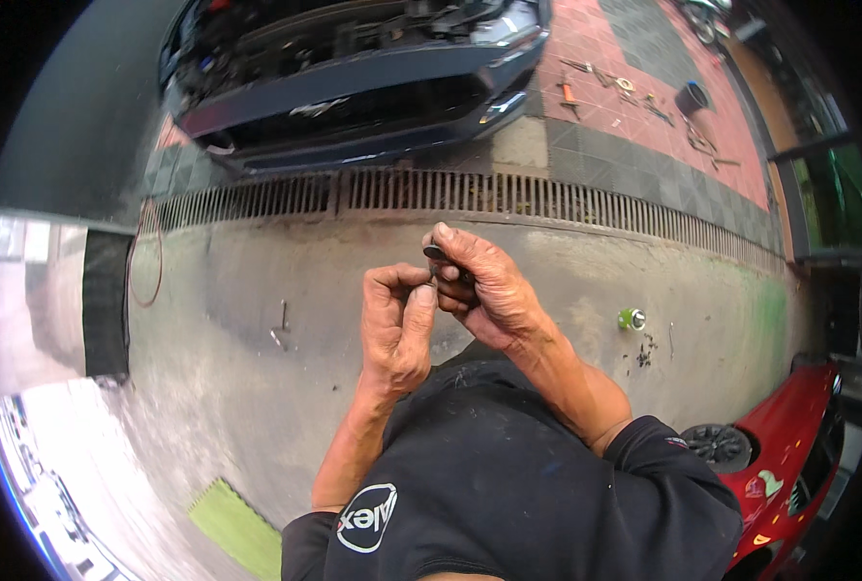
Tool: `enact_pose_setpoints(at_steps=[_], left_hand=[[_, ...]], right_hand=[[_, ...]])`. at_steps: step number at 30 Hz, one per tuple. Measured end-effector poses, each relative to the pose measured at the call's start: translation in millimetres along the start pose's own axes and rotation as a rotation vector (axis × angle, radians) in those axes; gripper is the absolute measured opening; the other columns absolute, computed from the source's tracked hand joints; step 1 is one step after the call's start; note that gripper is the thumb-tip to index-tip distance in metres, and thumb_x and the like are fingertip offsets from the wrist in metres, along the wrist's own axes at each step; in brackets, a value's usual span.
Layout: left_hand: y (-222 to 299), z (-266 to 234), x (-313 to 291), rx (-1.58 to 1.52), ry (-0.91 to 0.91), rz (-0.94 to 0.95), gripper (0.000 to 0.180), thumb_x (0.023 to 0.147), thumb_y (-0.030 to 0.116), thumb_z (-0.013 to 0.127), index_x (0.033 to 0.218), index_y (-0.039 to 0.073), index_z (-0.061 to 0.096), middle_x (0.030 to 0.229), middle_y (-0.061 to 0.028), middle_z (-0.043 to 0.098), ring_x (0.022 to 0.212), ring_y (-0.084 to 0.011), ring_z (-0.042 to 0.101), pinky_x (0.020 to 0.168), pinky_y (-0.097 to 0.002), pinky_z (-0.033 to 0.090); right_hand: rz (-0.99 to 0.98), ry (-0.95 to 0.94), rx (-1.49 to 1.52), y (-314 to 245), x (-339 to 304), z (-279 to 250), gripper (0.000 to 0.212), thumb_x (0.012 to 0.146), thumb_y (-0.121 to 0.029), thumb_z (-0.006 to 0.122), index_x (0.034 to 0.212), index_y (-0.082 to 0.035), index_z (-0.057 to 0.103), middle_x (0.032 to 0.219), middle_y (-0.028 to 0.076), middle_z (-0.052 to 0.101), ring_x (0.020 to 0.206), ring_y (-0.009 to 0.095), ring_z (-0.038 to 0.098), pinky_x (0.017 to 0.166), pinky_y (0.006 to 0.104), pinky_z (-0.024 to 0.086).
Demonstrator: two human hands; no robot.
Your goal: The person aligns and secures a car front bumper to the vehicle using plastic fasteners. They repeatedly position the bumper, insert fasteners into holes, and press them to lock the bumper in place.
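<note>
My two hands meet in front of my chest, above the concrete floor. A small dark round-headed piece [435,252] sits between the thumb and fingers of my right hand [494,290], which are closed on it. The fingers of my left hand [397,329] are pinched at the lower end of that piece, touching the right fingertips. Whether the left fingers hold a separate small part is too small to tell. Past my hands stands a dark blue car [344,97] with its engine bay uncovered.
A drain grate [431,191] crosses the floor before the car. Hand tools [284,315] lie to the left; a green can [631,320] and small black pieces [644,353] to the right. More tools [625,85] and a dark bucket [691,97] are far right. A red car [780,436] stands near right.
</note>
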State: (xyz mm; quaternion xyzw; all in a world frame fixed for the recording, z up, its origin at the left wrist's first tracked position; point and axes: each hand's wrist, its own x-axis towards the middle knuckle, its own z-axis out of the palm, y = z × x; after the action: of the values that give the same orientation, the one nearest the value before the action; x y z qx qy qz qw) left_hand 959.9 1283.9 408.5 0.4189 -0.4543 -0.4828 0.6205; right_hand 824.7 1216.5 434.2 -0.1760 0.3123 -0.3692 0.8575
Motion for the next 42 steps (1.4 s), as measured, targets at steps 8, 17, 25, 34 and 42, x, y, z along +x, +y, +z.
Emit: enact_pose_setpoints(at_steps=[8, 17, 25, 34, 42], left_hand=[[-52.3, 187.4, 60.5, -0.152, -0.203, -0.086, 0.014, 0.108, 0.007, 0.054, 0.120, 0.004, 0.049, 0.097, -0.0047, 0.058, 0.086, -0.0101, 0.052, 0.080, -0.0273, 0.047], [-82.6, 320.8, 113.4, -0.005, -0.583, -0.139, 0.011, 0.107, 0.009, 0.058, 0.115, 0.004, 0.052, 0.093, -0.0028, 0.058, 0.083, -0.0087, 0.051, 0.076, -0.0244, 0.045], [-142.1, 413.4, 185.2, -0.055, -0.768, -0.102, 0.015, 0.106, 0.005, 0.058, 0.119, 0.005, 0.051, 0.095, -0.0022, 0.058, 0.082, -0.0082, 0.051, 0.073, -0.0236, 0.045], [-219.9, 524.8, 253.4, -0.037, -1.006, -0.216, 0.025, 0.106, 0.009, 0.059, 0.128, 0.002, 0.048, 0.102, -0.0061, 0.061, 0.094, -0.0121, 0.059, 0.082, -0.0276, 0.050], [-290.3, 688.7, 308.4, -0.240, -1.108, -0.569, 0.027, 0.106, 0.015, 0.061, 0.124, 0.002, 0.045, 0.104, -0.0058, 0.056, 0.098, -0.0110, 0.058, 0.079, -0.0274, 0.052]], right_hand=[[-0.259, 0.086, 0.003, -129.6, -72.6, -134.7, 0.028, 0.104, -0.039, 0.067, 0.105, -0.010, 0.068, 0.074, -0.008, 0.050, 0.059, 0.003, 0.040, 0.054, 0.0199, 0.033], [-0.484, 0.287, 0.033, -215.0, -141.1, -227.2, 0.027, 0.104, -0.036, 0.067, 0.103, -0.009, 0.068, 0.072, -0.008, 0.049, 0.057, 0.003, 0.039, 0.052, 0.0209, 0.032], [-0.579, 0.439, 0.051, -290.2, -143.3, -286.9, 0.028, 0.104, -0.035, 0.068, 0.100, -0.007, 0.067, 0.070, -0.008, 0.047, 0.056, 0.002, 0.037, 0.049, 0.0194, 0.032], [-0.690, 0.797, 0.198, -368.0, -132.6, -373.5, 0.030, 0.101, -0.031, 0.073, 0.111, -0.006, 0.060, 0.076, -0.005, 0.050, 0.055, 0.001, 0.040, 0.045, 0.0172, 0.031], [-0.721, 0.992, 0.080, -472.2, -148.2, -518.3, 0.029, 0.103, -0.038, 0.069, 0.096, -0.010, 0.066, 0.070, -0.009, 0.049, 0.055, 0.000, 0.039, 0.046, 0.0183, 0.030]])
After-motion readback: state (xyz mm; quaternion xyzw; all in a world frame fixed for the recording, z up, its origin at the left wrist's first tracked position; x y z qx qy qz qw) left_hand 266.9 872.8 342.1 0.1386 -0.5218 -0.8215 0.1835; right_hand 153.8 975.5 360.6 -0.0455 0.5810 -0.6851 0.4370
